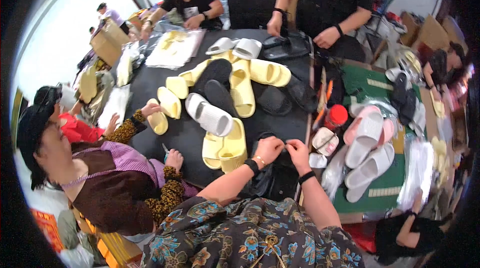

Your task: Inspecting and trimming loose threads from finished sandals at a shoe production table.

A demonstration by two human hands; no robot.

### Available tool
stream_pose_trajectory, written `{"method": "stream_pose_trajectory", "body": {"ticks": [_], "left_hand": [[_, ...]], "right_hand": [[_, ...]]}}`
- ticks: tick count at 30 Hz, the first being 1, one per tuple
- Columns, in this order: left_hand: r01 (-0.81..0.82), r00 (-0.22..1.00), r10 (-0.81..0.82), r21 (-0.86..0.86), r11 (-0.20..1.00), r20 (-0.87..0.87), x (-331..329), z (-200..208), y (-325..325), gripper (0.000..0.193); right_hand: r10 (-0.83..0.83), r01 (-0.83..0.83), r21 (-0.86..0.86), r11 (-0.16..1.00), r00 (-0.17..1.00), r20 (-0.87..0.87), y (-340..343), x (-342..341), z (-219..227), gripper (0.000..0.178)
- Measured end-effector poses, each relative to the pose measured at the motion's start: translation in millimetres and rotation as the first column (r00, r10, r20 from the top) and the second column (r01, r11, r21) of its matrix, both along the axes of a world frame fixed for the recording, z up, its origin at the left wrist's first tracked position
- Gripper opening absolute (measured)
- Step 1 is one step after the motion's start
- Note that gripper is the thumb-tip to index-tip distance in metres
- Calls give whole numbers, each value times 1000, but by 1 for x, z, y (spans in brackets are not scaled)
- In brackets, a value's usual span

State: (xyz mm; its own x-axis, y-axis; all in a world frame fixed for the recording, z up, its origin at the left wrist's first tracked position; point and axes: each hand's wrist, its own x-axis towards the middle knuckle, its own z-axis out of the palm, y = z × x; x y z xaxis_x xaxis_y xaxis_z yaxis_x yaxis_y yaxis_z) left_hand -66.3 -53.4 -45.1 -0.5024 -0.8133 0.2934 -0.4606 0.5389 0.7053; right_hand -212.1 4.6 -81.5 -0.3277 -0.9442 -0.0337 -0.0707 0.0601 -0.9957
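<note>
My left hand (269,150) and my right hand (298,155) are close together over the near edge of the black table (165,95). Both have their fingertips pinched, with a small gap between the hands; whatever they grip is too small or dark to make out. Below my left hand lies a dark, shiny object (262,182), perhaps a black slipper, partly hidden by my forearm. Just left of it sits a pair of yellow slippers (233,150). A white ribbed slipper (208,114) lies beyond them, and black slippers (274,100) rest farther back.
A person at left holds a yellow slipper (158,123) and a small tool (165,149). Opposite, another person handles a black slipper (286,46). To my right are a red-lidded jar (336,116), a green mat (345,203) and white slippers (370,165). Plastic bags (175,50) lie far left.
</note>
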Motion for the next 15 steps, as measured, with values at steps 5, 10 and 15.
{"method": "stream_pose_trajectory", "body": {"ticks": [5, 10, 15], "left_hand": [[39, 998, -39, -10, 999, 59, 0, -1, 2, 6], [32, 999, -33, 26, 999, 29, 6, -2, 0, 7], [72, 997, -73, 36, 997, 30, 0, 0, -2, 8]], "right_hand": [[83, -92, 100, 991, 992, 93, -2, -10, -3, 7], [184, -181, 142, 973, 983, -7, 0, -7, 5, 4], [132, -129, 143, 981, 991, -8, 2, -6, 6, 5]]}}
